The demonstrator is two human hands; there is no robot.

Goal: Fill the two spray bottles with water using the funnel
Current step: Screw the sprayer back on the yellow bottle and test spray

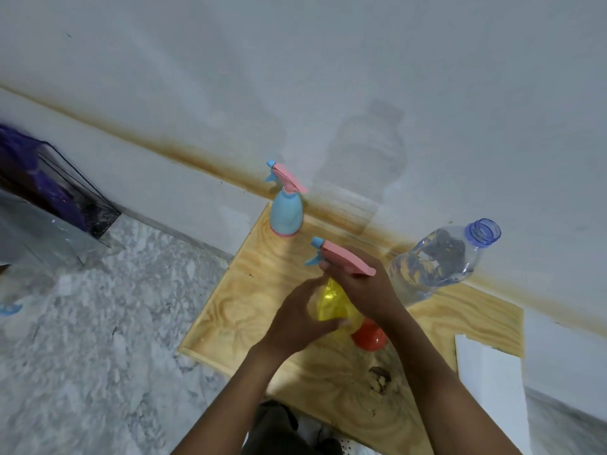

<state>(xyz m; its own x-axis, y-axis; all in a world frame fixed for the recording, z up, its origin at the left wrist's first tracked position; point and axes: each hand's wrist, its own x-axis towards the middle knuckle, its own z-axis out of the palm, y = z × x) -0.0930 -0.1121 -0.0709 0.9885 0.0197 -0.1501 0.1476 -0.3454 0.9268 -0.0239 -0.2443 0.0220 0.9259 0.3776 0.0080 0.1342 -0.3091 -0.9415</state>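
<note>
Over on the far left, a purple cloth (19, 159) is hanging in a wire rack (82, 198) that is standing on the marbled floor (98, 323). Next, the blue spray bottle (285, 208) is standing upright at the back corner of the wooden board (236, 307), close to the wall, with its pink head on. Nearer me, my left hand (302, 316) is curling its fingers and thumb around the body of the yellow spray bottle (331, 303) at the middle of the board. My right hand (364, 287) is gripping the pink spray head (348, 261) at that bottle's top, fingers wrapped over its neck; whether the head is screwed tight I cannot tell. Just beside my right wrist the red funnel (369, 336) is lying on the board, partly hidden. Further right, the clear water bottle (437, 261) is standing uncapped and part full, near the wall. A white sheet (489, 382) is lying at the board's right edge.
</note>
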